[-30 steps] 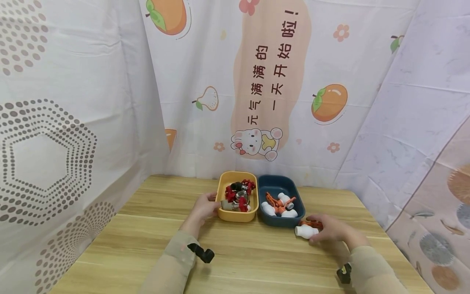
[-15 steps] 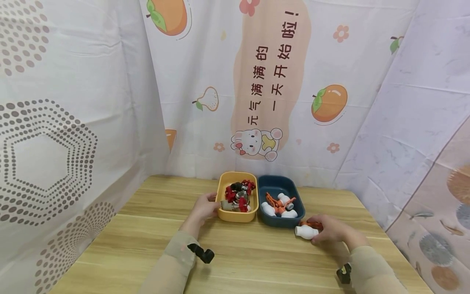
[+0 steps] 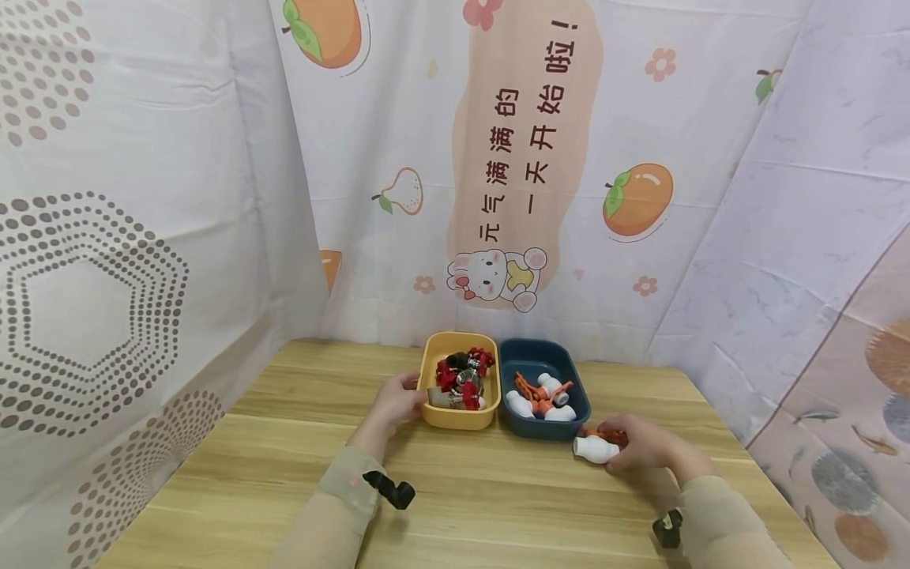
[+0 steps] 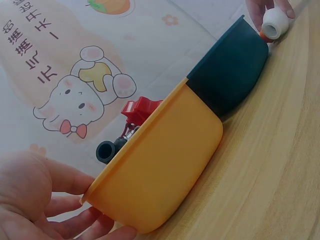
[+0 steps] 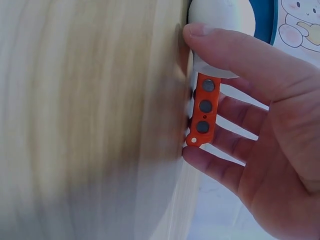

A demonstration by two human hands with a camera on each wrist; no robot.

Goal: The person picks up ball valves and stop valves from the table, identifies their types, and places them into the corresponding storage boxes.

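My right hand (image 3: 643, 444) grips a white plastic ball valve (image 3: 596, 450) with an orange lever handle, low over the table by the near right corner of a dark blue bin (image 3: 543, 428). In the right wrist view the thumb lies across the white body, and fingers curl behind the orange handle (image 5: 205, 107). Several similar white valves with orange handles (image 3: 543, 405) lie in the blue bin. My left hand (image 3: 393, 403) holds the left side of a yellow bin (image 4: 165, 165), its fingers at the rim and outer wall. Inside are several red-handled valves (image 3: 469, 395).
Both bins stand side by side on a wood-grain table (image 3: 483, 506), near its back edge. Behind the table hangs a printed curtain (image 3: 398, 269) with fruit and a cartoon rabbit. More cloth (image 3: 156, 316) closes off the left and right sides.
My right hand and its ball valve have shifted very slightly to the right. The left hand and both bins stay where they were.
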